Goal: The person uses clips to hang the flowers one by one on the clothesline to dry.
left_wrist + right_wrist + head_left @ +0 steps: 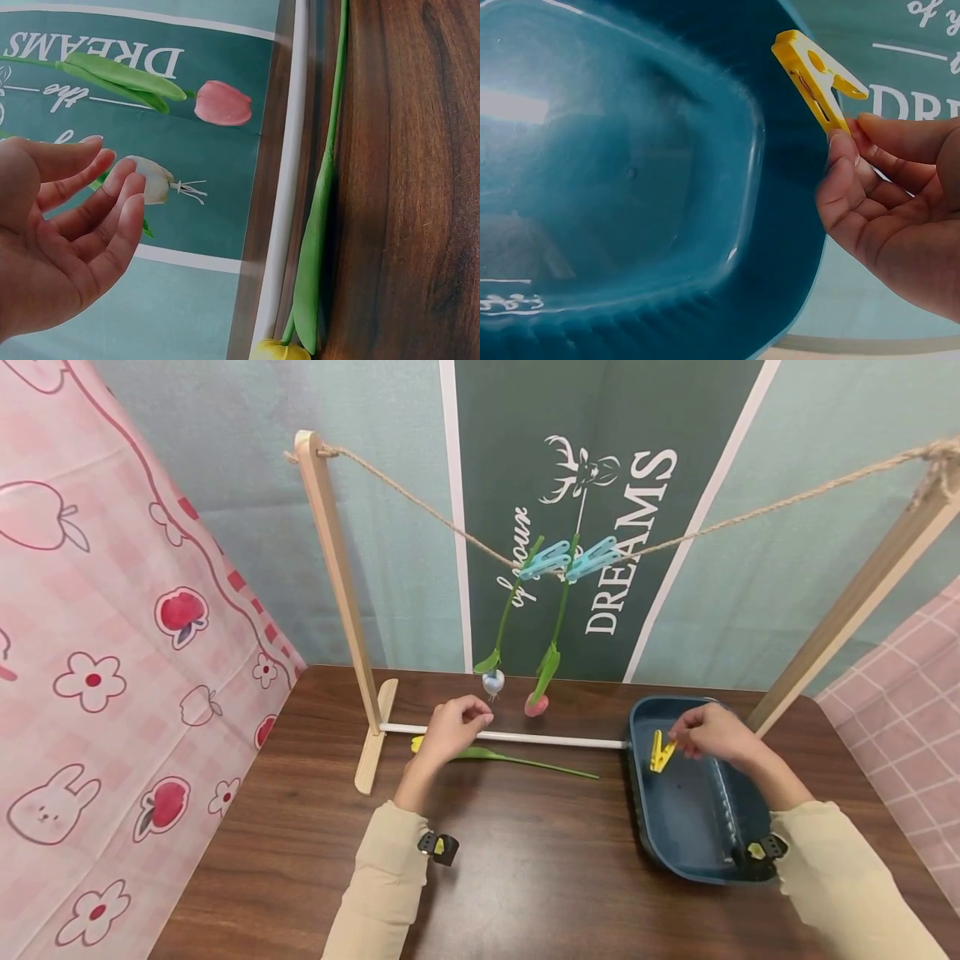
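My right hand (pixel 708 732) pinches a yellow clothespin (pixel 814 75) by one end, above the dark blue basin (pixel 697 864). Fingers loosely bent and holding nothing, my left hand (pixel 450 727) hovers over a yellow artificial tulip (pixel 311 262), whose green stem (pixel 540 765) lies along the table. Two more tulips hang head down from the rope, a white one (pixel 492 682) and a pink one (pixel 536 704). Blue clothespins (pixel 592 560) fasten their stems to it. In the left wrist view my fingertips overlap the white bloom.
A jute rope (pixel 420 503) sags between a left wooden post (pixel 337 568) and a right wooden post (pixel 855 610). Low across the table (pixel 525 860) runs a white rod (pixel 555 740). Behind hangs a printed cloth (pixel 525 410); pink patterned cloth (pixel 135 635) covers the left side.
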The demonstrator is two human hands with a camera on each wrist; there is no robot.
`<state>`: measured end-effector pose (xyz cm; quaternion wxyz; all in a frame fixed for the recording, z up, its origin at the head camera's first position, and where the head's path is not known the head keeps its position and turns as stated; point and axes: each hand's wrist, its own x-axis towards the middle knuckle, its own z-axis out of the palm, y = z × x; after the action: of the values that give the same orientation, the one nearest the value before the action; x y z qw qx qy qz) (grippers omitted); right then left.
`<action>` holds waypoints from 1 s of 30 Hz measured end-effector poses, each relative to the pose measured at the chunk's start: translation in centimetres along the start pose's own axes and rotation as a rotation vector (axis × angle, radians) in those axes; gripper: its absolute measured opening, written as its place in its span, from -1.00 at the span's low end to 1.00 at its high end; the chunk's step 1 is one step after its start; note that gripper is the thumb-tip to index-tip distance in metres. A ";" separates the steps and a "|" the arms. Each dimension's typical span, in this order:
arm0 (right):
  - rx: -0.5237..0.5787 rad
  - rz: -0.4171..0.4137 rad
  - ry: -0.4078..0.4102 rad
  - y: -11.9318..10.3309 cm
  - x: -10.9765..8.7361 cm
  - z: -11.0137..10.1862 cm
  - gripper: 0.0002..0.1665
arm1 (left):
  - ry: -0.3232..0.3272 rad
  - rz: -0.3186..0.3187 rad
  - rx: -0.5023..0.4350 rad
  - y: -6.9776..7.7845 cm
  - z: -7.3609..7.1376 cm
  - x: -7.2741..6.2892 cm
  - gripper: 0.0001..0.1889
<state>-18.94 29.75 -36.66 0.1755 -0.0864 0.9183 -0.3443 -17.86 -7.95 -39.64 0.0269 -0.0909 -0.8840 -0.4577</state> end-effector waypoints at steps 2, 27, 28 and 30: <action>0.003 -0.008 0.003 -0.5 0.0 0.0 -0.82 | -0.004 0.008 -0.001 0.0 0.1 0.0 -0.95; 0.024 -0.046 -0.040 -5.2 1.0 2.3 -0.83 | -0.141 0.037 0.016 0.9 2.4 0.0 -0.92; 0.027 -0.049 -0.040 -5.4 1.0 2.4 -0.83 | -0.145 0.040 0.017 0.9 2.5 0.0 -0.93; 0.032 -0.051 -0.039 -5.8 0.9 2.6 -0.83 | -0.155 0.044 0.020 1.0 2.7 0.0 -0.93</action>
<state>-18.57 23.55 -34.90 0.1861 -0.1135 0.9065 -0.3616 -17.59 -5.15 -40.41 -0.0305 -0.1451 -0.8857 -0.4399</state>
